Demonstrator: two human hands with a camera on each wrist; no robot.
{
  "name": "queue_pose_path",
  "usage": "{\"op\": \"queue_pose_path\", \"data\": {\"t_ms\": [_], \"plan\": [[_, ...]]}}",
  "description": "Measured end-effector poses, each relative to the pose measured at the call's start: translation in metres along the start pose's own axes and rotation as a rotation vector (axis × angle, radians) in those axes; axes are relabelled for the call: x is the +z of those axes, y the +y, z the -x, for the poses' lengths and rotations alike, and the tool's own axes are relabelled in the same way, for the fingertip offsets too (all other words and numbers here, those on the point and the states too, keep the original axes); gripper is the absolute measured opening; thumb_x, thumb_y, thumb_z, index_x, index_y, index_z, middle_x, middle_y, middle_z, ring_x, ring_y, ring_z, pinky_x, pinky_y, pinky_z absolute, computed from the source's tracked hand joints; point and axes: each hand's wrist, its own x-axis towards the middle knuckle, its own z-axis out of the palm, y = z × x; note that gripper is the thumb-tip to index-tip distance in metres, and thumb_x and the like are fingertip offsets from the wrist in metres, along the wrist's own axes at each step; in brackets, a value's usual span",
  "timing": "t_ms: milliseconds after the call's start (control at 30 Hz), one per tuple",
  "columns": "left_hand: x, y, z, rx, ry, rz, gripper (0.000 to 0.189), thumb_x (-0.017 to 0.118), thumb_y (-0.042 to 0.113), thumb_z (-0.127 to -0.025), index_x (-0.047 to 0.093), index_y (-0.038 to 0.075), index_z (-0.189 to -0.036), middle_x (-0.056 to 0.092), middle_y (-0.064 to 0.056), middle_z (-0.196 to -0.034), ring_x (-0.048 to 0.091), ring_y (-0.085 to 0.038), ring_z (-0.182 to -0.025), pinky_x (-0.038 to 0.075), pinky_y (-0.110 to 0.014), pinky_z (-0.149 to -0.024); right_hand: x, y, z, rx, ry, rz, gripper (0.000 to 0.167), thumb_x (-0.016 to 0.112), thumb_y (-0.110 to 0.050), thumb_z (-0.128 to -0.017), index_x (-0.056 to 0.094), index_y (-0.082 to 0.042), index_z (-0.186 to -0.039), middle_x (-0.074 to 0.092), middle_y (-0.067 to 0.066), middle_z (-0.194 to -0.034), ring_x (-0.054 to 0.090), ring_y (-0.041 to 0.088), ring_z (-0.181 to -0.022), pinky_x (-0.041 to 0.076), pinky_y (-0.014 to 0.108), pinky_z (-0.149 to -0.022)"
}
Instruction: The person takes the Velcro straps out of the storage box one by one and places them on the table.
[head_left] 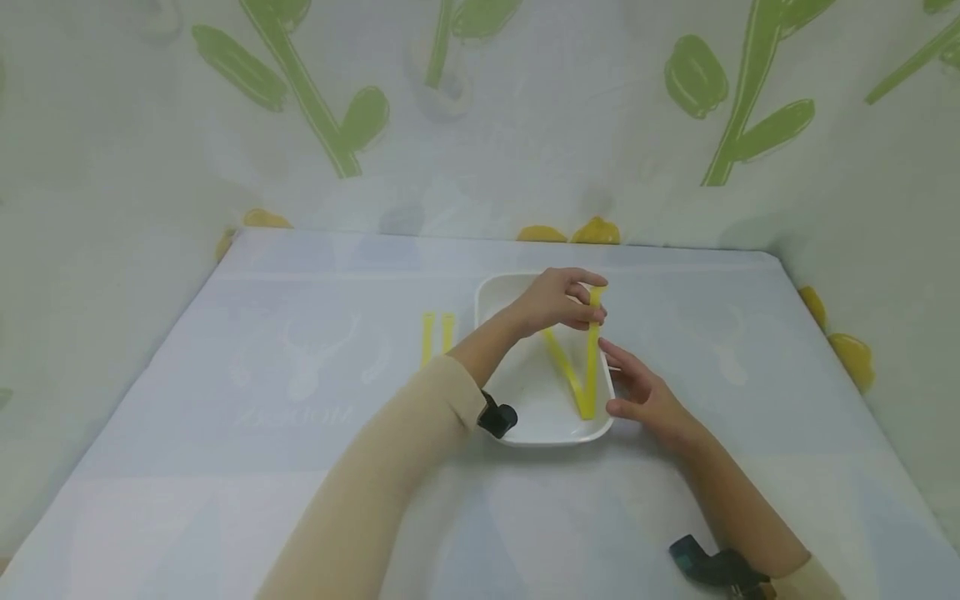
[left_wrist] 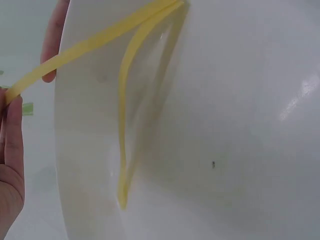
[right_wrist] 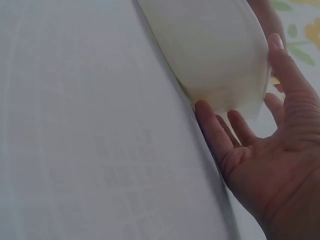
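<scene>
A yellow strip [head_left: 591, 367] stands upright from the white tray [head_left: 525, 421], its upper end pinched in my left hand [head_left: 564, 300]. Another length of yellow strip [left_wrist: 123, 115] slants across the tray and meets the upright one low down, making a V. My right hand [head_left: 647, 398] holds the tray's right side, thumb and fingers at the rim and wall. In the right wrist view, that hand [right_wrist: 270, 155] has bent fingers against the tray's outer wall [right_wrist: 215, 55].
Two more yellow strips [head_left: 427, 337] lie side by side on the table, left of the tray and partly behind my left forearm. The pale patterned tablecloth [head_left: 247, 400] stretches around. A leaf-printed curtain [head_left: 525, 125] hangs beyond the far edge.
</scene>
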Motion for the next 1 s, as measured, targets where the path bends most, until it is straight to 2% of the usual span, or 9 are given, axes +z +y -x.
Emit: {"op": "queue_pose_path", "data": {"t_ms": [100,200,267,333,433,533,600,800,1000], "plan": [[0.002,0.004,0.002,0.021,-0.022,0.02,0.052,0.071,0.004,-0.083,0.053,0.005,-0.131,0.069,-0.011,-0.09,0.069,-0.016,-0.082,0.057,-0.028,-0.073,0.001,-0.003,0.0,0.019,0.018,-0.007,0.071,0.066,-0.011,-0.086,0.03,-0.014,-0.148,0.028,0.008,-0.153,0.043,0.014,-0.125,0.047,0.023,-0.091],[0.003,0.006,0.004,0.037,-0.026,0.031,0.051,0.071,0.005,-0.084,0.053,0.006,-0.131,0.07,-0.01,-0.092,0.069,-0.016,-0.085,0.057,-0.028,-0.074,0.003,-0.007,0.0,0.023,0.044,0.0,0.062,0.065,-0.009,-0.086,0.038,-0.008,-0.142,0.037,0.001,-0.147,0.046,0.004,-0.119,0.044,0.021,-0.095],[0.003,0.008,0.005,0.046,-0.017,0.042,0.05,0.071,0.005,-0.084,0.054,0.006,-0.131,0.07,-0.011,-0.093,0.069,-0.017,-0.085,0.057,-0.028,-0.074,0.006,-0.009,-0.001,0.015,0.063,0.002,0.056,0.065,-0.007,-0.087,0.042,-0.004,-0.138,0.044,0.002,-0.143,0.048,0.001,-0.115,0.041,0.028,-0.102],[0.002,0.008,0.006,0.055,-0.002,0.06,0.05,0.071,0.005,-0.083,0.054,0.006,-0.131,0.07,-0.012,-0.093,0.069,-0.018,-0.085,0.057,-0.028,-0.075,0.009,-0.011,-0.002,0.012,0.083,0.004,0.051,0.064,-0.007,-0.088,0.045,-0.002,-0.134,0.049,0.003,-0.139,0.048,0.001,-0.113,0.033,0.042,-0.109],[0.002,0.01,0.007,0.078,0.028,0.083,0.05,0.07,0.005,-0.084,0.053,0.005,-0.131,0.069,-0.015,-0.094,0.069,-0.019,-0.085,0.057,-0.029,-0.075,0.015,-0.013,-0.005,0.024,0.116,-0.007,0.046,0.064,-0.009,-0.088,0.049,-0.001,-0.13,0.055,-0.001,-0.131,0.046,0.006,-0.114,0.023,0.061,-0.108],[0.003,0.011,0.006,0.094,0.058,0.105,0.049,0.069,0.005,-0.085,0.053,0.005,-0.131,0.069,-0.016,-0.096,0.069,-0.019,-0.086,0.056,-0.028,-0.076,0.02,-0.014,-0.009,0.053,0.151,-0.028,0.04,0.065,-0.011,-0.088,0.053,0.0,-0.125,0.055,-0.013,-0.121,0.041,0.011,-0.12,0.02,0.062,-0.109],[0.003,0.012,0.005,0.103,0.08,0.121,0.048,0.069,0.006,-0.085,0.052,0.006,-0.131,0.068,-0.017,-0.097,0.069,-0.018,-0.087,0.056,-0.028,-0.077,0.022,-0.014,-0.01,0.052,0.164,-0.054,0.035,0.064,-0.009,-0.088,0.056,0.002,-0.12,0.055,-0.015,-0.117,0.037,0.016,-0.124,0.019,0.062,-0.109],[0.002,0.015,0.003,0.118,0.127,0.158,0.05,0.07,0.006,-0.084,0.052,0.006,-0.131,0.068,-0.018,-0.097,0.07,-0.019,-0.088,0.056,-0.028,-0.077,0.024,-0.015,-0.01,0.061,0.186,-0.096,0.019,0.063,-0.007,-0.088,0.062,-0.001,-0.106,0.056,-0.011,-0.114,0.035,0.021,-0.127,0.013,0.066,-0.109],[-0.004,0.023,0.004,0.11,0.114,0.138,0.052,0.07,0.005,-0.084,0.052,0.008,-0.132,0.068,-0.016,-0.096,0.07,-0.018,-0.087,0.056,-0.028,-0.076,0.025,-0.016,-0.01,0.108,0.206,-0.097,0.017,0.064,-0.01,-0.088,0.063,-0.002,-0.103,0.047,0.017,-0.132,0.029,0.034,-0.134,0.011,0.066,-0.109]]}}
